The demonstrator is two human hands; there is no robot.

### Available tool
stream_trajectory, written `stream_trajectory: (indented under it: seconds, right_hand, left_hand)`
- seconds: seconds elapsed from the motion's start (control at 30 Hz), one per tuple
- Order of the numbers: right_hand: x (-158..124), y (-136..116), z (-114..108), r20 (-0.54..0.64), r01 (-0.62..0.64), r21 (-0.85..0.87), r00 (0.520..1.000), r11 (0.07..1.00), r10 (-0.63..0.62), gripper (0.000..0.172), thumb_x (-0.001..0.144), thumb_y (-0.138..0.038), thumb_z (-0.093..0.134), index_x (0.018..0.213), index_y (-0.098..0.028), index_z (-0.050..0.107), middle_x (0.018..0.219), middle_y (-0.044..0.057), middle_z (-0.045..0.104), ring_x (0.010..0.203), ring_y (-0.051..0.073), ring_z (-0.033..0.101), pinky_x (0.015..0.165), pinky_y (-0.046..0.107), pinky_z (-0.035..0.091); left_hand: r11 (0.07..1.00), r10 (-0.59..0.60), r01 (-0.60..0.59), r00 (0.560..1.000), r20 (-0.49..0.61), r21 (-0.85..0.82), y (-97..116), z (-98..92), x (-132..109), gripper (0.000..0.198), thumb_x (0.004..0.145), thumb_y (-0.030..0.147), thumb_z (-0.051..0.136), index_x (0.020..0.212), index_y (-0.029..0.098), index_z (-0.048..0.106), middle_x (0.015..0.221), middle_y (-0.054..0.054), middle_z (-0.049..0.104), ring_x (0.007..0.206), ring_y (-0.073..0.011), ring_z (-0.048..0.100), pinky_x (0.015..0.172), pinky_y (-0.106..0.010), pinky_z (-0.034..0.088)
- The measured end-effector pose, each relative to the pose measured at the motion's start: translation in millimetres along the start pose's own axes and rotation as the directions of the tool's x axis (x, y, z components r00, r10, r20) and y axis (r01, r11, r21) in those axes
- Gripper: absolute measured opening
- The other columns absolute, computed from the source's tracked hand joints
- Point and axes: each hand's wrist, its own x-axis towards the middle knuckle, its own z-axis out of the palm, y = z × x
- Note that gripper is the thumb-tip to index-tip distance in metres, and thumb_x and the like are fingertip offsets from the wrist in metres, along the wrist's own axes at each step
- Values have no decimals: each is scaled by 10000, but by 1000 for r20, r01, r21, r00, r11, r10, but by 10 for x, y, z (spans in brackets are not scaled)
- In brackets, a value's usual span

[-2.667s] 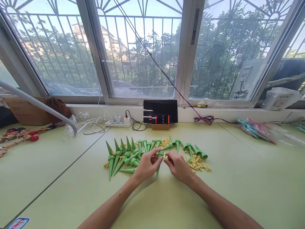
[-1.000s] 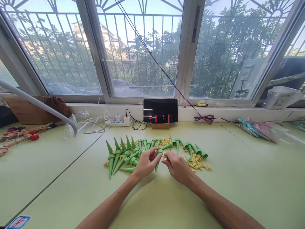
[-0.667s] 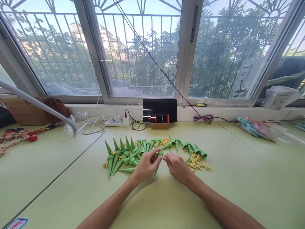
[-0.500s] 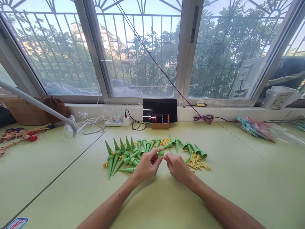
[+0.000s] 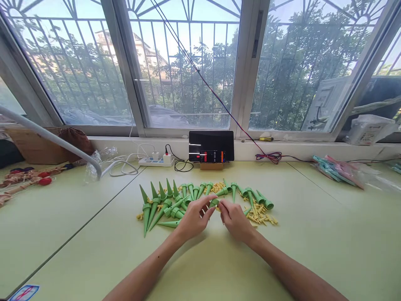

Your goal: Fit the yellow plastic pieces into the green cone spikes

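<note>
My left hand (image 5: 194, 217) is closed round a green cone spike (image 5: 214, 203), holding it near its wide collar end. My right hand (image 5: 234, 218) pinches a small yellow piece (image 5: 218, 208) against that collar; both hands meet over the pale green table (image 5: 200, 267). Behind them lie several more green cone spikes (image 5: 159, 202), fanned out to the left and in a row across the back. A heap of small yellow pieces (image 5: 260, 214) lies just right of my right hand.
A phone (image 5: 212, 156) on a stand and a dark tablet (image 5: 211, 144) stand at the window sill. A power strip (image 5: 156, 160) with cables sits left of them. Red and wooden toys (image 5: 28, 179) lie far left, plastic bags (image 5: 338, 170) far right.
My hands have stayed together over the same spot. The right fingers have closed in on the spike's collar with the yellow piece, and the spike's collar has turned slightly toward the right.
</note>
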Motion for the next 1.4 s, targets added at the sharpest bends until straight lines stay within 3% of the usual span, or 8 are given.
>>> stream_trajectory:
  seconds: [0.4,0.7,1.0,1.4]
  right_hand:
    - [16,-31,-36,-56,63,-65,996,996,-67,274,988,-262,408,725,-201,459,605,-28,469,530,128,376,540,267,279]
    - [-8,-54,-45,-52,70,-48,996,996,-72,266,982,-269,429,745,-195,523,616,-17,501,532,131,393,537,268,282]
    - [-16,-118,-65,-15,63,-8,998,998,-63,279,971,-280,450,718,-186,523,640,-4,547,553,128,431,541,258,290]
    - [-7,-135,-65,-15,35,21,999,999,-35,318,958,-314,467,685,-178,554,598,-11,524,534,122,411,521,254,282]
  left_hand:
    - [999,-40,40,999,11,-3,0,-5,7,413,941,260,463,1343,214,543,909,-32,659,609,-99,551,559,-208,473]
    - [1000,-16,16,999,52,9,76,-28,-12,566,816,217,584,1374,204,490,894,-25,642,686,-121,546,620,-232,492]
    - [999,-17,15,999,35,46,119,-1,-11,475,836,239,575,1303,178,514,813,-3,612,653,-121,579,651,-252,494]
    - [999,-18,17,999,27,41,93,19,-17,479,814,230,588,1286,204,513,890,-15,641,638,-116,576,653,-254,492]
